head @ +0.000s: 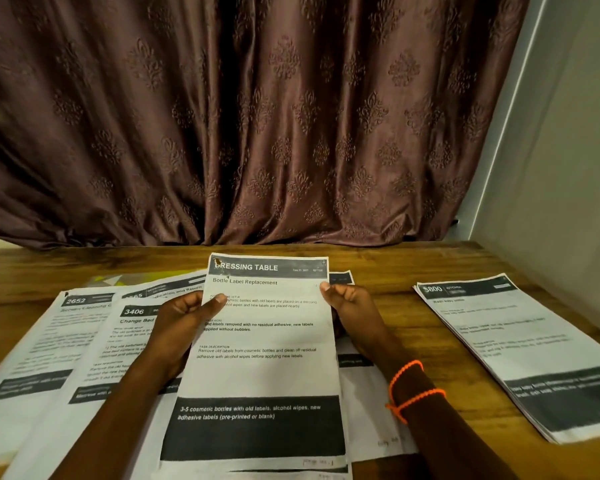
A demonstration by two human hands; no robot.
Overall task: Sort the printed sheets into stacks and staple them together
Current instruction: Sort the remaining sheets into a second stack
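Holding: both hands have the "DRESSING TABLE" sheet (262,344) up in the middle of the frame, tilted back toward the camera, subtitle reads "Bottle Label Replacement"
Left hand (179,327): grip is closed on the sheet's left edge, thumb laid across the print and covering a few words of the first paragraph; the other fingers are behind the paper so can't see them
Right hand (352,306): grip pinches the right edge near the top, thumb tip on the front, knuckles curled just beside the paper; orange beaded band (411,388) looped round the wrist
Sheet damage: brownish mark at the top left corner eats the first letter of the heading, can't tell what it is
Under the held sheet: more pages peek out at the bottom edge and to the right, cut off by the frame, text too faint to read
Left pile (84,344): overlapping sheets fanned on the worktop (413,261) at lower left, headers "2652", "3406" and part of another number; titles get chopped by the left arm ("Change Bed..." is all you get), body text is blurry
Yellow thing (110,280): something yellowish sticks out behind the left pile, mostly buried, no idea what
Right stack (520,351): neat pile at right of the frame, well apart from the hands, header looks like "3800", rest is smeared and the lower corner runs off the frame
Background: brown patterned curtain (257,116) fills the upper frame, pale wall (568,150) at far right
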